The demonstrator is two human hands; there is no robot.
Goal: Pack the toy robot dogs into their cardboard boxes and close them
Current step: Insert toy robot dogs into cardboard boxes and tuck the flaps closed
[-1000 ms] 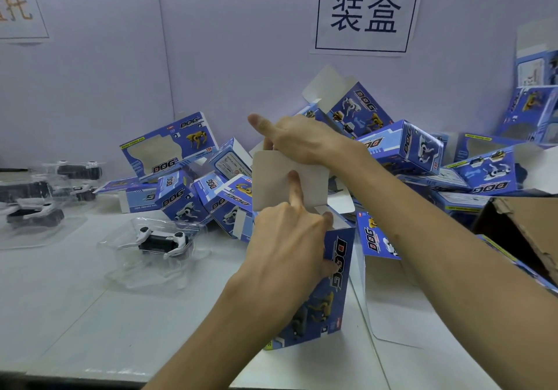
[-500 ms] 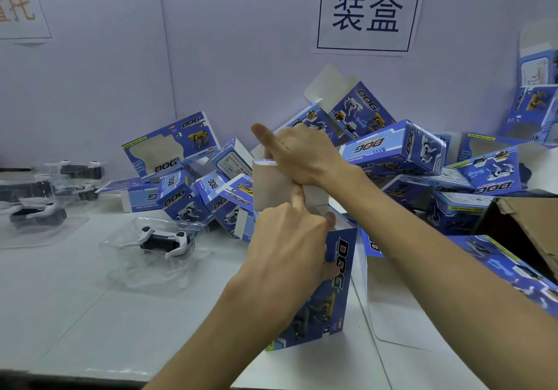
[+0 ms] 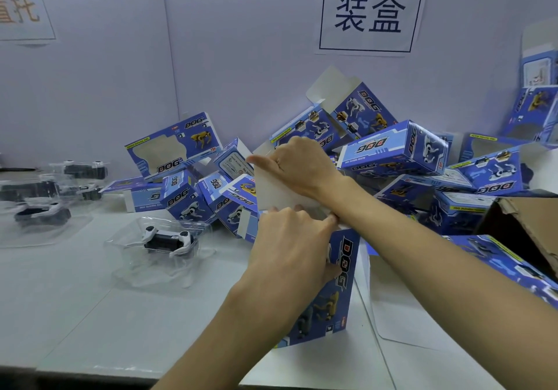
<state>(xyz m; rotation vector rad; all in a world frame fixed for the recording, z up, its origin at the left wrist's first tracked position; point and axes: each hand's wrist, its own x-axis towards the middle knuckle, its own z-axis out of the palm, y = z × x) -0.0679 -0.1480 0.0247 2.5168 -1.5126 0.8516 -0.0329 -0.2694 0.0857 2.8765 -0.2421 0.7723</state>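
Retracted from the white flap, left hand grips the glossy upright box near the desk front edge, masking its left half; right hand pinches the flap.

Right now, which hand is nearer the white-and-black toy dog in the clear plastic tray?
The left hand, holding the blue cardboard box beside the dog; the right hand grips its flap, farther back.

Packing stn: wall sign, heap of DOG boxes.
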